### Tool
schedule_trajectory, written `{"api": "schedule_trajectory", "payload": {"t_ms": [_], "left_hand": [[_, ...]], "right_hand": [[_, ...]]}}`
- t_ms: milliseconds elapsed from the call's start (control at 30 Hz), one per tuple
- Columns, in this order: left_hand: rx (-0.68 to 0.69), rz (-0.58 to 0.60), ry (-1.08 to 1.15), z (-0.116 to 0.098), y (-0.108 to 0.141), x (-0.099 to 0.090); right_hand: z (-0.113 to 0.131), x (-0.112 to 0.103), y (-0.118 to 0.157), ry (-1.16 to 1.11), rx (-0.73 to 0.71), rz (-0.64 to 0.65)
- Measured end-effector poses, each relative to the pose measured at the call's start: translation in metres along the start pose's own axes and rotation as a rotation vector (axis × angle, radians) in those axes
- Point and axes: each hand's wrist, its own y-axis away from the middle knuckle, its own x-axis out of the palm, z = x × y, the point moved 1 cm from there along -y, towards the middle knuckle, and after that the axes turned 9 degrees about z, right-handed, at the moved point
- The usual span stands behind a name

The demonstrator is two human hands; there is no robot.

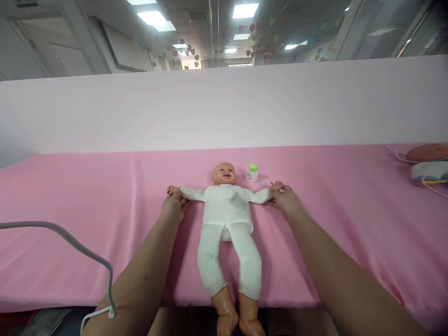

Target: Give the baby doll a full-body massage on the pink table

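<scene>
A baby doll (228, 210) in a white top and white trousers lies on its back, head toward the wall and feet over the near edge. Both its arms are stretched out sideways. My left hand (172, 206) holds the doll's arm on the left at the wrist, fingers beneath and thumb on top. On the other side, my right hand (285, 201) grips the opposite wrist in the same way. Just right of the doll's head stands a small jar (252, 172) with a green lid, touched by neither hand.
A pink sheet (105, 200) covers the table, with a white wall panel (224, 107) behind it. At the far right lie a brown rounded object (429, 152) and a white bundle (429, 171). A grey cable (66, 233) curves past my left forearm.
</scene>
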Motion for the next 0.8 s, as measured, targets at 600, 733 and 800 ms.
{"api": "schedule_trajectory", "payload": {"t_ms": [600, 733, 800], "left_hand": [[0.873, 0.538, -1.344, 0.012, 0.078, 0.039], [0.862, 0.571, -1.353, 0.012, 0.079, 0.039], [0.800, 0.564, -1.274, 0.010, 0.078, 0.039]], "right_hand": [[0.051, 0.065, 0.087, 0.817, -0.854, 0.498], [0.046, 0.070, 0.090, 0.905, -0.934, 0.542], [0.048, 0.071, 0.091, 0.872, -0.928, 0.540]]}}
